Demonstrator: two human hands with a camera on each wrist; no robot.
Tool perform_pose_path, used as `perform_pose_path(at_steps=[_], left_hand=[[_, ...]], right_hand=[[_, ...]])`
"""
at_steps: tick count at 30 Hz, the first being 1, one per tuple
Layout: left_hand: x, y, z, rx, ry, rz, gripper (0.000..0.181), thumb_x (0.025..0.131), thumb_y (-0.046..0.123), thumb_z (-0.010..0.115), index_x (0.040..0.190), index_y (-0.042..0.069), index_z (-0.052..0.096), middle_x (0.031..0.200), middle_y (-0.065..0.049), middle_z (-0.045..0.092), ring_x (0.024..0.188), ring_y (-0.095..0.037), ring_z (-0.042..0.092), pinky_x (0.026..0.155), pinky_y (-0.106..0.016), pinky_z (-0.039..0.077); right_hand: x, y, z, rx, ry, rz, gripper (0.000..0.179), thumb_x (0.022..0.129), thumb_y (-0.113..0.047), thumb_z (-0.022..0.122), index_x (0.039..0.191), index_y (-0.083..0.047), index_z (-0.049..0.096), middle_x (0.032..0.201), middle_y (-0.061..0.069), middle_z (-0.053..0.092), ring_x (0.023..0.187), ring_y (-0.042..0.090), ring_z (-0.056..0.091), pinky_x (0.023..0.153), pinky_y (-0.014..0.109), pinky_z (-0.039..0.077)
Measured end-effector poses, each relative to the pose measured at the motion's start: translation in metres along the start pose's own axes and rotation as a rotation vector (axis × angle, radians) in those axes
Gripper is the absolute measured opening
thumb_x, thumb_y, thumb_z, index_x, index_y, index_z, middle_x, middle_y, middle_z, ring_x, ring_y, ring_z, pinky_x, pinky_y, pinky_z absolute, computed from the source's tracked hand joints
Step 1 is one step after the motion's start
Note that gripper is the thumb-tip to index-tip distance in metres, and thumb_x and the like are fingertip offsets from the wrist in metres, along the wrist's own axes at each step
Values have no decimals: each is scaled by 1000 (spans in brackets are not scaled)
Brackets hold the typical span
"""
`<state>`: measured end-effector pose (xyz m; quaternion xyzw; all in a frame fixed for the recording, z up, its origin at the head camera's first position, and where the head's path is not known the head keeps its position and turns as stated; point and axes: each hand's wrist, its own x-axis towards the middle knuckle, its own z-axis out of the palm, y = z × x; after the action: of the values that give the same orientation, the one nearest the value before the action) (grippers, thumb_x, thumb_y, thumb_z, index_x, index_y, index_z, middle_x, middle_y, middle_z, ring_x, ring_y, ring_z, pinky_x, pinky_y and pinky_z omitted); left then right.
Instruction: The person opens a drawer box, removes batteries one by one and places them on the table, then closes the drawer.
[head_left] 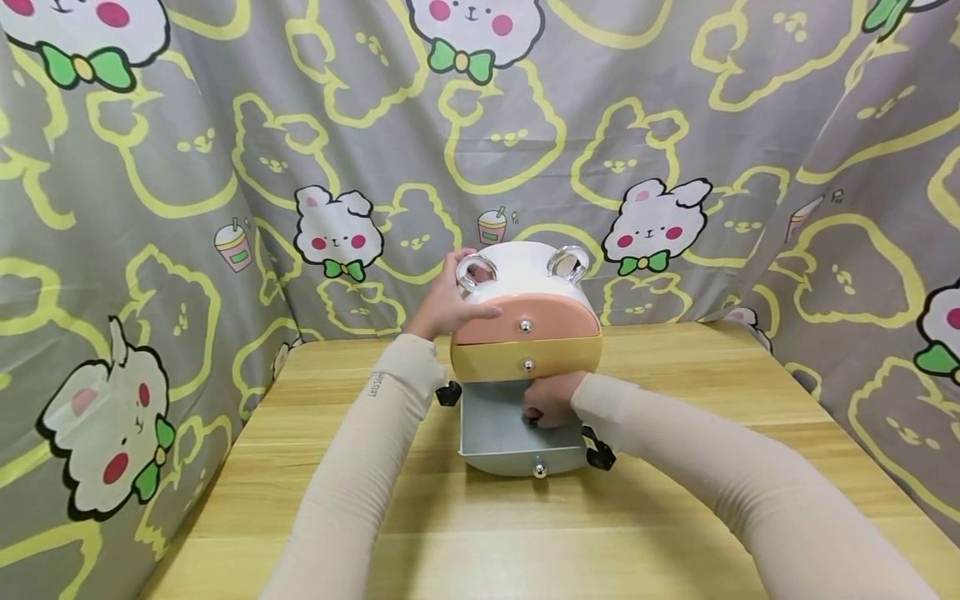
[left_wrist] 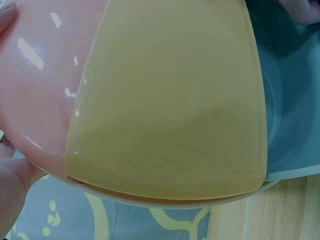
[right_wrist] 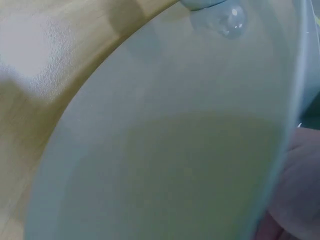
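Observation:
A small rounded drawer cabinet (head_left: 517, 271) with a white top and two clear ear-shaped loops stands on the table. My left hand (head_left: 446, 304) grips its upper left side, thumb across the front of the pink top drawer (head_left: 495, 321) and fingers behind the loop. The yellow middle drawer (head_left: 487, 360) is closed, while the grey-blue bottom drawer (head_left: 495, 463) is pulled out. Inside that drawer my right hand (head_left: 555, 398) reaches down with curled fingers, pinching a small dark thing (head_left: 533, 422), mostly hidden. In the right wrist view the drawer front (right_wrist: 165, 125) covers most of this hand.
The wooden table (head_left: 480, 542) extends to both sides and in front of the cabinet. A patterned grey curtain (head_left: 405, 150) hangs behind and at both sides. Silver round knobs (head_left: 540, 471) stick out from the drawer fronts. Black wrist mounts (head_left: 600, 452) sit close to the bottom drawer's sides.

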<state>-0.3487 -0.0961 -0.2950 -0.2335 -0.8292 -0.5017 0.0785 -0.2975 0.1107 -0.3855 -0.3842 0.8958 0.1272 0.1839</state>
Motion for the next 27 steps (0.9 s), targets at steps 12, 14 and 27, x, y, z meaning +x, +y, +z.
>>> perform_pose_path(at_steps=[12,14,27], left_hand=[[-1,1,0,16,-5,-7,108,60,31,94,145,23,27,129,-11,50,113,-22,51,100,-42,39],[-1,1,-1,14,-4,-8,108,60,31,94,145,23,27,129,-12,50,113,-22,51,99,-42,39],[-1,1,-1,22,-7,-6,109,61,33,93,146,23,25,128,-9,50,113,-22,51,99,-43,39]], right_hand=[[-8,1,-6,114,44,-20,25,90,-16,67,71,-20,51,63,-8,44,58,6,45,55,23,35],[-9,1,-7,118,46,-16,25,90,-16,67,71,-20,51,62,-9,45,58,5,45,55,23,35],[-17,3,-9,169,88,-70,22,86,-12,68,73,-19,53,64,-9,48,59,5,45,54,22,37]])
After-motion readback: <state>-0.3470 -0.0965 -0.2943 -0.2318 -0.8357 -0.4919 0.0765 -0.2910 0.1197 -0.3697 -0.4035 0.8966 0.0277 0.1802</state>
